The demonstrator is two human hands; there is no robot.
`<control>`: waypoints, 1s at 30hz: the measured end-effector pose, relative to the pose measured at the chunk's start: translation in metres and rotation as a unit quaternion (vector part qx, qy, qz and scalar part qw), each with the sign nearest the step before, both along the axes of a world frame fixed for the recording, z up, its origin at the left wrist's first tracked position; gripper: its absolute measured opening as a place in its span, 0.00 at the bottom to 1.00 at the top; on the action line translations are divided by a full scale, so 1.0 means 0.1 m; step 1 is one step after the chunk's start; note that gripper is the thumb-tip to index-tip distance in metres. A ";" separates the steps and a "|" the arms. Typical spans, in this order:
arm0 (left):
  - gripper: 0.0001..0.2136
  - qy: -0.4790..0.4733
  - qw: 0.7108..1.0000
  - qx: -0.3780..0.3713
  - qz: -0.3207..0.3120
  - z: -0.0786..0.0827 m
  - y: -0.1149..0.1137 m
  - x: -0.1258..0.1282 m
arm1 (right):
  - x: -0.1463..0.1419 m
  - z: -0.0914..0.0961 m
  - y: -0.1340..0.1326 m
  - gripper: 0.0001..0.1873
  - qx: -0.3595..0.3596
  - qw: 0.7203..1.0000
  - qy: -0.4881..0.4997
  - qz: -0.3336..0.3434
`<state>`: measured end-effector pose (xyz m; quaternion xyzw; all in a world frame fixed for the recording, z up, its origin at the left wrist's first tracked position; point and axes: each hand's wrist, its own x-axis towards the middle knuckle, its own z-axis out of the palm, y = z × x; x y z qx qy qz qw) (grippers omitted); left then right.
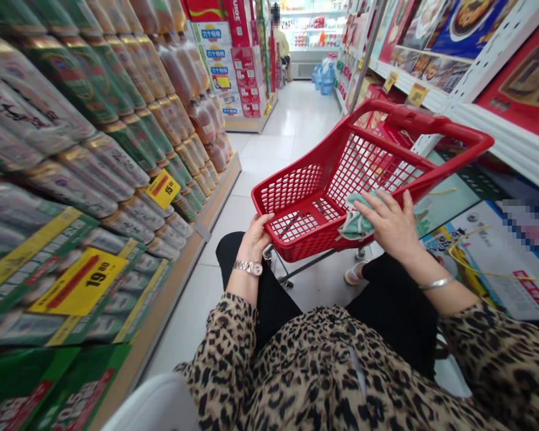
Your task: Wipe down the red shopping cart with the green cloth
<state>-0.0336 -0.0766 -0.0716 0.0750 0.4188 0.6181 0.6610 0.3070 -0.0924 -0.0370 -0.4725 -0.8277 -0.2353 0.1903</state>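
So there's a red shopping cart (336, 226) right in front of the person, standing on the pale tiled floor (247, 175) of a store aisle, its basket end by the left knee and its handle off to the right. The hands are well apart, both on the cart. The left hand (254, 236) is clamped on the corner of the basket rim, fingertips just over the edge. The right hand (391, 224) has a bunched-up green cloth (358, 222) with pale edging pinned against the side rim, fingers kinda spread; can't really see where the thumb goes. There's a metal watch (248, 267) on the left wrist and a silver bangle (437, 283) on the right one, plus leopard-print sleeves and black trousers (273, 311).

Left side is stacked packs of cans (92, 78) with yellow price tags (84, 281). Right side is white shelving (512, 143) with big printed boxes. Further down the aisle there's a stack of red and white cartons (247, 69), some blue water jugs (326, 81) and another person (281, 45) near a lit display.
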 end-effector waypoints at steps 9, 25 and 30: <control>0.23 0.055 0.998 -0.005 -0.025 0.15 -0.03 -0.01 | 0.67 0.30 0.43 0.26 -0.010 0.997 -0.023 -0.079; 0.21 0.137 0.989 -0.031 -0.036 0.17 0.11 -0.06 | 1.24 0.88 0.88 0.34 -0.034 0.979 -0.101 -0.175; 0.18 0.138 0.990 -0.032 -0.020 0.16 0.19 -0.09 | 1.09 0.74 0.88 0.35 -0.024 0.984 -0.110 -0.136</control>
